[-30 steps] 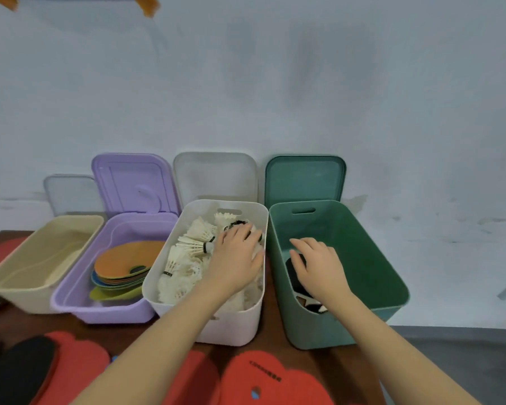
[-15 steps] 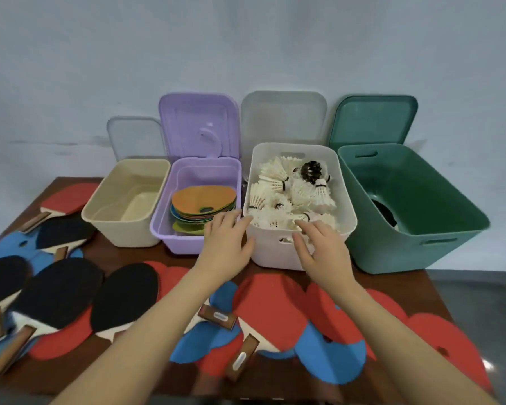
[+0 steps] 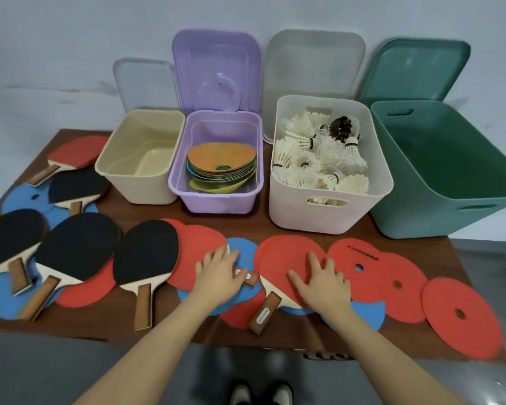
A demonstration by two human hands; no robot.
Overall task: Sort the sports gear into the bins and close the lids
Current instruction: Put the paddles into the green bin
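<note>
red rubber faces most of what lies along the table's (image 3: 289,331) near edge: paddles and flat discs, overlapped with blue discs. the left hand (image 3: 220,276) lies on a paddle handle (image 3: 246,276), fingers bent over it, though whether they have closed round it i cannot tell. the right hand (image 3: 323,283) is spread flat on the red paddle (image 3: 289,264) beside it, fingers straight, gripping nothing.

behind stand four open bins, lids propped against the wall: cream bin (image 3: 142,168) bare inside, purple bin (image 3: 221,171) holding stacked coloured discs, white bin (image 3: 327,171) full of shuttlecocks (image 3: 319,159), green bin (image 3: 450,171) whose bottom is out of sight.

the step looks like lifting paddles. to do it well, take each by its wooden handle rather than the blade, since the blades overlap discs and would drag them along. slide the right hand down to that paddle's handle (image 3: 265,315) before lifting. raise each paddle straight up so the discs beneath stay put, and keep paddles to one bin; the cream one seems free. plenty remains, and no lid is closed.

writing: a dark line of print on a red disc (image 3: 360,258) and small oval labels on the two handles, all too small to read.
</note>
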